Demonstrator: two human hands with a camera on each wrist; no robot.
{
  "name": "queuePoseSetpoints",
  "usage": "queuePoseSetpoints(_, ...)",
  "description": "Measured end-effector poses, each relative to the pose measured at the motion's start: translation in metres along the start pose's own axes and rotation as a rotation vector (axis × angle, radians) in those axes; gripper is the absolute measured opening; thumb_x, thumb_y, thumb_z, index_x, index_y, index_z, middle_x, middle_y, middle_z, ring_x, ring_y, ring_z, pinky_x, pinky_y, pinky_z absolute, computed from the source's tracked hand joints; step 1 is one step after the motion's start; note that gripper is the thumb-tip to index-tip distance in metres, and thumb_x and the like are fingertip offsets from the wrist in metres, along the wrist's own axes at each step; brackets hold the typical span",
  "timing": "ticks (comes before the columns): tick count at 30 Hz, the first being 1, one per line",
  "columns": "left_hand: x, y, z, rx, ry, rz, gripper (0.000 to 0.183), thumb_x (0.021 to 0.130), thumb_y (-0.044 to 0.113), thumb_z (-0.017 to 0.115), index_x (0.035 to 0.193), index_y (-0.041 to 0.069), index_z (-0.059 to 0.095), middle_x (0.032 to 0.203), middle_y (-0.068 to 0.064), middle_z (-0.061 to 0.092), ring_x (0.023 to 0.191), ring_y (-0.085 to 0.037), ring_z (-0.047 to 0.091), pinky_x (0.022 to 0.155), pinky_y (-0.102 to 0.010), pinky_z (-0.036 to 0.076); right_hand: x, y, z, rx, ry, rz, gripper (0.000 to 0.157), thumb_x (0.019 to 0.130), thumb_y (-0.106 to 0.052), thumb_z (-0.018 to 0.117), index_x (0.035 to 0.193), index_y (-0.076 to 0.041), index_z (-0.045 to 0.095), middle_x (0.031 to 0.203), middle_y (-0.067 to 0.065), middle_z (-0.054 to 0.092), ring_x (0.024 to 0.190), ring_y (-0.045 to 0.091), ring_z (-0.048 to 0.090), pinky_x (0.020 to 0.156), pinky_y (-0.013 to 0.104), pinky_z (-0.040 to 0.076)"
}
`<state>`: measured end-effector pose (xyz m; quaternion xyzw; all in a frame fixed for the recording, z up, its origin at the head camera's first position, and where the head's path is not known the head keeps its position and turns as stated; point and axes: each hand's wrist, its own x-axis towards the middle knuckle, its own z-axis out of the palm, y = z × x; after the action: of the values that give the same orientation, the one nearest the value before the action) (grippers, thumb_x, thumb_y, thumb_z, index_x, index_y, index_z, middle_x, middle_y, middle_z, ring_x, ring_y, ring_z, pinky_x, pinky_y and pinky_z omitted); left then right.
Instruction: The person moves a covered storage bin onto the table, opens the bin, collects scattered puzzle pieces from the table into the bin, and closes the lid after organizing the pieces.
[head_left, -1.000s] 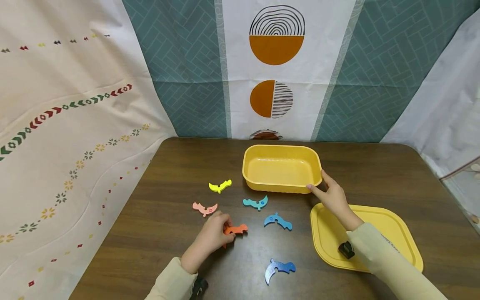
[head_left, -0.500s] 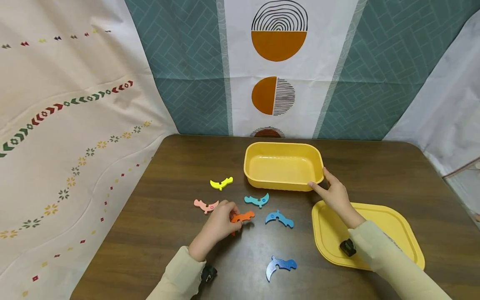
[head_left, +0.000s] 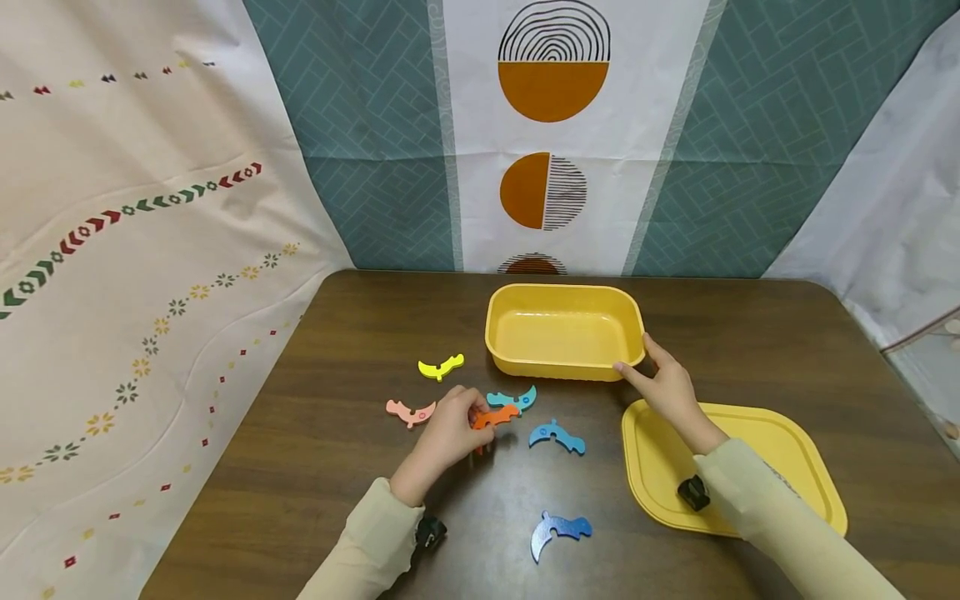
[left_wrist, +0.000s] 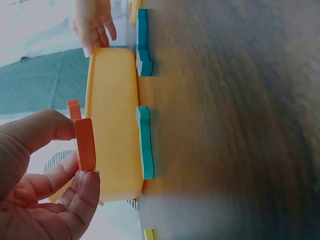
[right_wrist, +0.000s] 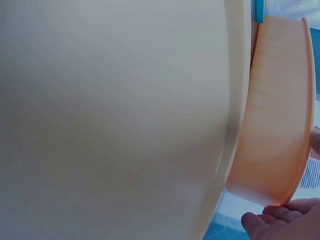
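Observation:
My left hand (head_left: 453,425) pinches an orange knife-shaped piece (head_left: 501,416) between thumb and fingers, raised above the table. In the left wrist view the orange piece (left_wrist: 86,145) is seen edge-on. Beyond it lies a teal piece (head_left: 506,402), with a light blue piece (head_left: 557,437) to its right. My right hand (head_left: 666,392) grips the front right corner of a yellow box (head_left: 558,369), thumb on the front and fingers along the right side. The box stands upright, its inside showing bare.
A yellow lid (head_left: 780,475) lies flat under the right forearm. On the brown table (head_left: 300,467) are a yellow piece (head_left: 441,367) and a pink piece (head_left: 410,413) left of the box, and a dark blue piece (head_left: 558,528) nearer the front. Curtains hang behind.
My left hand has carried the orange piece right and away from me, toward the teal piece and the box. The right hand keeps its hold on the box corner.

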<state>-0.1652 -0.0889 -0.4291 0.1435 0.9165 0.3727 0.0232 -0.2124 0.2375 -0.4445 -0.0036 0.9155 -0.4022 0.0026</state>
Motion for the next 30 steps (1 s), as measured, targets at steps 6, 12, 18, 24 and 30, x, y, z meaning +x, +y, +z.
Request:
queuePoseSetpoints(6,0.008,0.002,0.003,-0.005,0.06,0.027,0.021,0.071,0.008,0.077,0.083,0.003,0.061,0.08,-0.007,0.051,0.069,-0.013,0.045,0.061,-0.02,0.041,0.0,0.001,-0.002,0.001,-0.003,0.004,0.088,0.09,-0.048,0.058,0.15,0.001,0.015,0.154,0.024,0.019,0.135,0.046,0.03,0.104,0.055,0.033)
queuePoseSetpoints(12,0.015,0.002,0.001,-0.042,0.109,0.05,0.019,0.071,0.006,0.077,0.083,0.004,0.062,0.081,-0.008,0.051,0.07,-0.016,0.047,0.062,-0.021,0.042,-0.001,0.001,-0.002,-0.001,-0.001,0.001,0.088,0.09,-0.048,0.058,0.15,0.001,0.016,0.154,0.023,0.019,0.134,0.047,0.031,0.104,0.055,0.034)
queuePoseSetpoints(18,0.022,0.004,-0.002,-0.084,0.111,0.059,0.019,0.073,0.006,0.076,0.085,0.003,0.062,0.082,-0.01,0.052,0.072,-0.019,0.049,0.063,-0.021,0.044,-0.001,0.0,-0.001,0.002,-0.007,0.008,0.088,0.09,-0.049,0.058,0.15,0.0,0.015,0.154,0.023,0.019,0.135,0.046,0.029,0.105,0.055,0.033)
queuePoseSetpoints(24,0.03,0.008,0.0,-0.091,0.095,0.041,0.02,0.073,0.006,0.076,0.088,0.004,0.063,0.082,-0.006,0.051,0.074,-0.018,0.048,0.064,-0.02,0.044,-0.001,0.0,-0.001,0.005,-0.001,0.007,0.088,0.09,-0.049,0.058,0.15,0.001,0.016,0.154,0.023,0.02,0.135,0.046,0.03,0.105,0.055,0.033)
queuePoseSetpoints(30,0.037,0.015,0.0,-0.108,0.088,0.067,0.02,0.074,0.006,0.075,0.089,0.003,0.062,0.084,-0.006,0.051,0.075,-0.019,0.05,0.065,-0.022,0.045,-0.001,-0.001,-0.002,0.008,0.007,-0.002,0.087,0.09,-0.047,0.059,0.149,0.002,0.017,0.153,0.024,0.021,0.137,0.044,0.026,0.107,0.055,0.03)
